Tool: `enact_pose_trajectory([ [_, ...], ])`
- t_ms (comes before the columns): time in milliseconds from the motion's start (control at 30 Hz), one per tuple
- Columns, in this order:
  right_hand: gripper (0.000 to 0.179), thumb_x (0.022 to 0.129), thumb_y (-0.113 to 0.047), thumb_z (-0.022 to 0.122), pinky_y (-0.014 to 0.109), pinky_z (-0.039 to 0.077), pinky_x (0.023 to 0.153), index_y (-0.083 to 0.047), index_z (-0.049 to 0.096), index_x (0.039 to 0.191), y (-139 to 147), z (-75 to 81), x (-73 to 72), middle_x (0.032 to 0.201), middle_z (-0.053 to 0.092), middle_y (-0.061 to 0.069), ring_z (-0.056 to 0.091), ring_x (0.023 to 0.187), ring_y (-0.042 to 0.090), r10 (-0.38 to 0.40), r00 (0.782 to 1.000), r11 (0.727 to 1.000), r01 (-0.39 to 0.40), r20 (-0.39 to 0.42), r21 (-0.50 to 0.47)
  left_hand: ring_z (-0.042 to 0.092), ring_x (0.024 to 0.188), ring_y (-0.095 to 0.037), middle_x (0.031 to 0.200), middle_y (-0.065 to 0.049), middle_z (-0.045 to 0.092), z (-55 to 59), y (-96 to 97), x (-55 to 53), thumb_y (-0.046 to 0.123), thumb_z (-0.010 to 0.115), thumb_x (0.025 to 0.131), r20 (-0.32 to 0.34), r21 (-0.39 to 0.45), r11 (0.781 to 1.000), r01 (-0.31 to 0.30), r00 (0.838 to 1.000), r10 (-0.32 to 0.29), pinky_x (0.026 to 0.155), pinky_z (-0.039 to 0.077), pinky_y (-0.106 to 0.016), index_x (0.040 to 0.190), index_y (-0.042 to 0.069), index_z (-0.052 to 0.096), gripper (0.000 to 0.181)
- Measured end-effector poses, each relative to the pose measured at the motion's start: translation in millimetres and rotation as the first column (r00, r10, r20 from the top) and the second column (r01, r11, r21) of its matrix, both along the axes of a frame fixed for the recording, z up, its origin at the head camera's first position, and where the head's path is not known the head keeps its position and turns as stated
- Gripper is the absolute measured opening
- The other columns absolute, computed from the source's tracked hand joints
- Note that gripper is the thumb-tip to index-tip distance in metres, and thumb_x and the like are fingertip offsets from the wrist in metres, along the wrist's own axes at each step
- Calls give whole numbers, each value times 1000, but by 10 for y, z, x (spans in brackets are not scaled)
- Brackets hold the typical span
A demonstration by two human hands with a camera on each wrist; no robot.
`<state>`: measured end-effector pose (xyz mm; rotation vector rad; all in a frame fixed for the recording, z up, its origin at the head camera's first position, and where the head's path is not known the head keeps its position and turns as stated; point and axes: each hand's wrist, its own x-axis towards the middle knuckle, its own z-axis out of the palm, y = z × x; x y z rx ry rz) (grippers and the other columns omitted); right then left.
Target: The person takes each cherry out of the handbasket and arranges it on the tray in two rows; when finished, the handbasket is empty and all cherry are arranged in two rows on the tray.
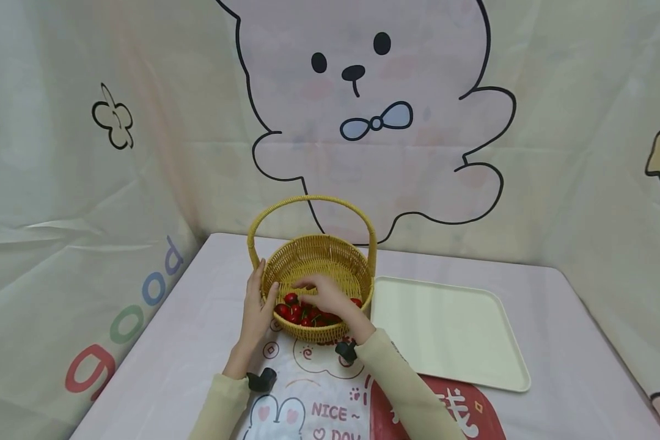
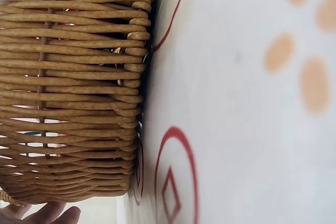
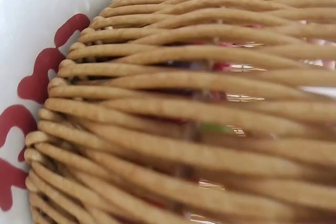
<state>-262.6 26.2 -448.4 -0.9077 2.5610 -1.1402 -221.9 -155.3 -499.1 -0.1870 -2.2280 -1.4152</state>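
Observation:
A round yellow wicker basket (image 1: 316, 335) with a tall arched handle stands on the table, with several dark red cherries (image 1: 294, 313) with green stems gathered along its near side. At its left rim, near the foot of the handle, my left hand (image 1: 257, 305) holds the basket, thumb over the inside and fingers along the outside. In the left wrist view those fingers (image 2: 48, 214) show beside the woven wall. My right hand (image 1: 326, 294) reaches inside, over the cherries, with thumb and fingertips apart close to one cherry (image 1: 291, 298). Only the outer weave (image 3: 157, 87) fills the right wrist view.
A cream rectangular tray (image 1: 445, 324) lies to the right of the basket. The pale tablecloth (image 1: 198, 342) carries printed drawings and lettering. Behind the table hangs a cloth backdrop (image 1: 434, 177) with a cartoon bear, and more cloth hangs at both sides.

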Motion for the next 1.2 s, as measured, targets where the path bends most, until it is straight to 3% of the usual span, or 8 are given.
enact_pose_trajectory([
  [133, 27, 89, -11, 61, 42, 47, 94, -8, 65, 116, -59, -43, -37, 116, 63, 7, 56, 109, 27, -9, 1000, 999, 9, -6, 39, 28, 136, -31, 151, -4, 24, -3, 4, 0, 27, 50, 96, 2, 0, 1000, 1, 1000, -1, 102, 31, -61, 147, 33, 20, 59],
  [367, 27, 89, -12, 62, 40, 47, 95, -11, 65, 116, -121, -94, -55, 115, 63, 6, 57, 109, 23, -39, 999, 989, 40, -10, 141, 26, 137, -31, 151, -6, 24, -8, 4, 2, 25, 49, 96, -3, -13, 1000, 11, 1000, -11, 104, 29, -61, 148, 22, 23, 58],
  [500, 28, 88, -14, 62, 38, 46, 96, -13, 65, 116, -154, -98, -58, 116, 64, 4, 57, 111, 21, -35, 998, 980, 43, -45, 193, 26, 137, -31, 151, -6, 23, 10, -4, 9, 23, 49, 97, 3, -19, 1000, 21, 1000, -21, 104, 30, -60, 148, 22, 23, 57],
  [733, 31, 89, -14, 61, 37, 46, 96, -13, 63, 120, -204, -98, -77, 122, 61, 4, 55, 114, 21, -15, 999, 975, 22, -32, 220, 27, 136, -30, 150, -6, 25, 19, -7, 13, 20, 50, 96, -19, 16, 999, 28, 999, -27, 104, 29, -61, 147, 21, 26, 56],
  [933, 32, 89, -14, 61, 37, 45, 98, -14, 63, 121, -229, -104, -90, 121, 62, 2, 55, 115, 19, 13, 998, 967, 4, -61, 255, 27, 136, -28, 150, -4, 24, 20, -19, 0, 21, 50, 96, -3, -5, 1000, 20, 1000, -20, 105, 31, -57, 147, 20, 25, 57],
  [1200, 30, 89, -14, 61, 34, 48, 94, -13, 63, 119, -229, -115, -99, 116, 64, 3, 58, 109, 18, 6, 998, 974, 7, -56, 229, 28, 136, -27, 151, -2, 24, -4, -25, -17, 25, 49, 96, 9, 1, 1000, 15, 1000, -15, 105, 31, -56, 148, 18, 24, 58],
])
